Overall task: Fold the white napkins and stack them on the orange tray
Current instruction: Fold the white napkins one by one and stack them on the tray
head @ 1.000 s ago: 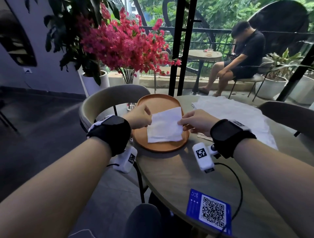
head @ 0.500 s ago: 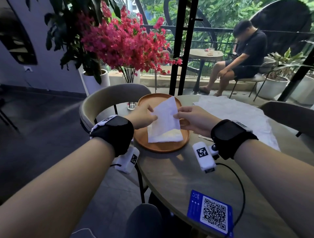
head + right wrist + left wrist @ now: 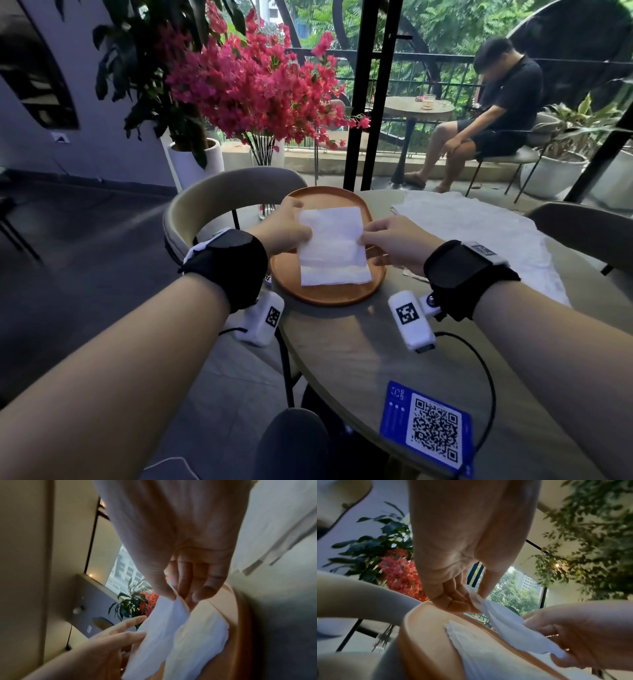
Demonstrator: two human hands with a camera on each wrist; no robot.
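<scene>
White paper over orange wood: the napkin is mid-fold on the tray, and it moves fast. A second ago it lay flat as a wide rectangle; half a second ago its far edge was lifted high; now that edge is swinging over toward the near side, with the near strip down on the tray.

The left hand pinches the napkin's left edge between thumb and fingers, and the left wrist view shows that pinch tight on a bunched corner. The right hand holds the right edge the same way, thumb against fingertips, a narrow grip on thin paper. Both hands hover just above the tray, the sheet sagging between them.

So the fold looks about halfway through. My read is that the raised half needs laying down onto the near strip, edges matched, then a press to set the crease.

The tray itself sits on the round surface near its far left edge and holds only this one napkin, as far as I can tell. To the right, a pile of unfolded napkins lies spread on the surface, apparently waiting its turn, so plenty of the job remains.
</scene>
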